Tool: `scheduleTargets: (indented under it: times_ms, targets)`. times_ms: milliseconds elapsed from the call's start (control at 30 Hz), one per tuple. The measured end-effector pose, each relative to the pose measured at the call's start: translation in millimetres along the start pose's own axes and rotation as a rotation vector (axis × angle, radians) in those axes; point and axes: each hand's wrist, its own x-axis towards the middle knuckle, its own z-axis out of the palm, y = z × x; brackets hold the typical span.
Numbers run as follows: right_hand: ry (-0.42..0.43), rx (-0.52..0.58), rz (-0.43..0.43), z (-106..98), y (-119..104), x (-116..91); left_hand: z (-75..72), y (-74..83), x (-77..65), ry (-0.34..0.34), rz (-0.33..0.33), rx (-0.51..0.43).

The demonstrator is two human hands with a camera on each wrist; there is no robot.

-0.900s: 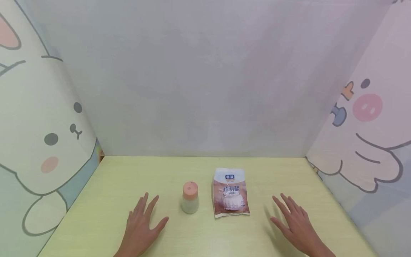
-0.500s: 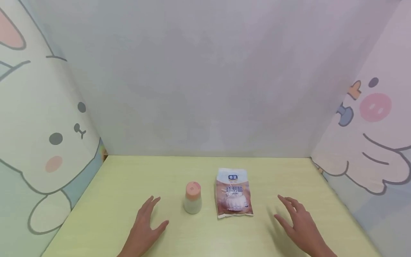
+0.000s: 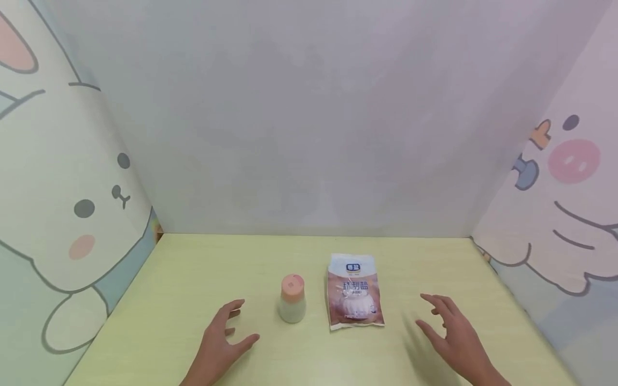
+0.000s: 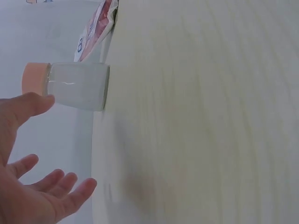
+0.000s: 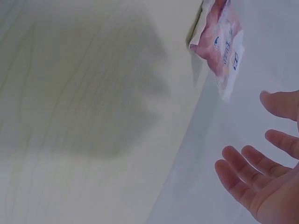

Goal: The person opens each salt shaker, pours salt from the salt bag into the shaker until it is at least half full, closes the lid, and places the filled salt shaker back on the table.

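Observation:
A small clear jar with a salmon-pink cap stands upright on the table. Just right of it lies a flat bag of salt, white at the top and reddish-brown below, with Chinese print. To the left of the jar hovers my left hand, thumb apart from the loosely bent fingers, holding nothing. In the left wrist view its thumb overlaps the edge of the jar's cap. My right hand hangs over the table to the right of the bag, also holding nothing, its fingers spread and slightly bent.
The pale yellow wood-grain table ends at a grey-white back wall. Side panels carry cartoon animals, a rabbit on the left and a pig on the right.
The fingers of both hands have bent a little more. The whole head view has shifted slightly, so the jar and bag appear farther right; neither has been picked up.

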Motion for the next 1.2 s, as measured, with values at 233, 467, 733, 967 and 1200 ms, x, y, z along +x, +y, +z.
scheduleTargets:
  times_ms: [233, 467, 733, 967, 1200]
  targets:
    - [-0.004, 0.082, 0.013, 0, -6, 6, 2.8, -1.0, 1.1, 0.014, 0.022, -0.130]
    - [-0.009, 0.169, 0.027, 1, -9, 13, 8.6, -8.6, 4.9, 0.016, 0.068, -0.241]
    - [-0.032, 0.270, 0.052, 2, -19, 21, 12.1, -4.2, 10.1, -0.019, 0.051, -0.325]
    - [-0.030, 0.331, 0.045, -8, -43, 30, 12.0, 12.3, 10.4, -0.020, 0.022, -0.313]
    - [-0.036, 0.389, 0.030, -9, -54, 38, 11.8, 36.9, 7.5, -0.008, 0.009, -0.310]
